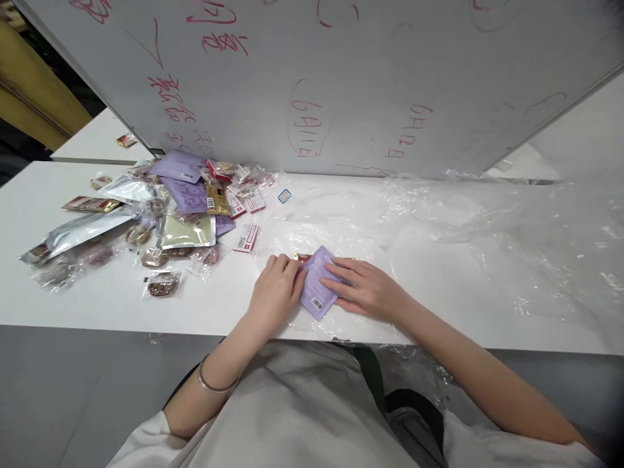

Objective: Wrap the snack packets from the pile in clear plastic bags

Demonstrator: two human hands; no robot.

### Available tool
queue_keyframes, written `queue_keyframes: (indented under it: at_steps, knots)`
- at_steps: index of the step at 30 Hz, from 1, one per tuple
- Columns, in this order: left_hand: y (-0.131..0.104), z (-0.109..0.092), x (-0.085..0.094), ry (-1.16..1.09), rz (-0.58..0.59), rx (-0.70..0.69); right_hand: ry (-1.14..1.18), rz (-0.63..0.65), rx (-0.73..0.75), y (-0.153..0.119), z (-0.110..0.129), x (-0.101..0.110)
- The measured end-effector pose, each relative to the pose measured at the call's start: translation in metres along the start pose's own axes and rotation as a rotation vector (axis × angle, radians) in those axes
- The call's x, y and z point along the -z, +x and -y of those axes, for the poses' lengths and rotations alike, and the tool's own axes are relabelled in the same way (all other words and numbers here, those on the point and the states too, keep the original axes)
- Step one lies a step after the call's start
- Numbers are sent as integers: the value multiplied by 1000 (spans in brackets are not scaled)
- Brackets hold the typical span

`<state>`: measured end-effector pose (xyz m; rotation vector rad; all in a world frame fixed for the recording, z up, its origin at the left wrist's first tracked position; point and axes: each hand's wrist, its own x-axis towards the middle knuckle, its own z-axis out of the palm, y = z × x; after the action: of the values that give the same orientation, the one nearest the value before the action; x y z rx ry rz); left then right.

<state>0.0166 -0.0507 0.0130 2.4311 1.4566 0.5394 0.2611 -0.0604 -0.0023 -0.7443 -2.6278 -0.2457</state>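
A light purple flat packet [319, 283] with a barcode lies tilted on clear plastic film near the table's front edge. My left hand [276, 289] is closed at its left edge, fingers curled and thumb along the side. Across its right side, my right hand [369, 289] lies with fingers stretched and slightly apart. From under the purple packet peeks a red-and-gold packet [303, 257], mostly hidden by it and by my hands.
At the left is a heap of wrapped items: purple pouches [182, 167], silver pouches [92, 231], a pale green packet [188, 231] and small clear-wrapped pieces [163, 284]. Crumpled clear plastic film [550, 253] spreads rightward. A whiteboard [351, 84] stands behind; a small blue-edged label [285, 196] lies before it.
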Motion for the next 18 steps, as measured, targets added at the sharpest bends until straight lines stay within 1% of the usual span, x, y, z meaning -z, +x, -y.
queue_keyframes:
  at_steps: [2,4,7,8,9,11,14,16,18]
  knots:
    - [-5,12,7,-40,8,-96,-67,-63,52,-1,3,4]
    - [-12,23,16,-101,60,-145,-159,-182,64,-5,7,10]
    - [-25,34,29,-121,91,-212,-298,-367,-8,-11,11,18]
    - [-29,35,33,-116,91,-250,-322,-394,-42,-12,12,20]
    - [-33,37,36,-107,98,-293,-326,-392,-68,-13,12,20]
    - [-40,37,38,-81,158,-366,-269,-310,-93,-12,13,19]
    - [-45,39,33,-27,260,-402,-71,-98,-102,-12,15,18]
    - [-46,43,27,-5,274,-388,102,10,-157,-17,16,24]
    - [-46,47,21,0,237,-379,253,88,-262,-30,14,36]
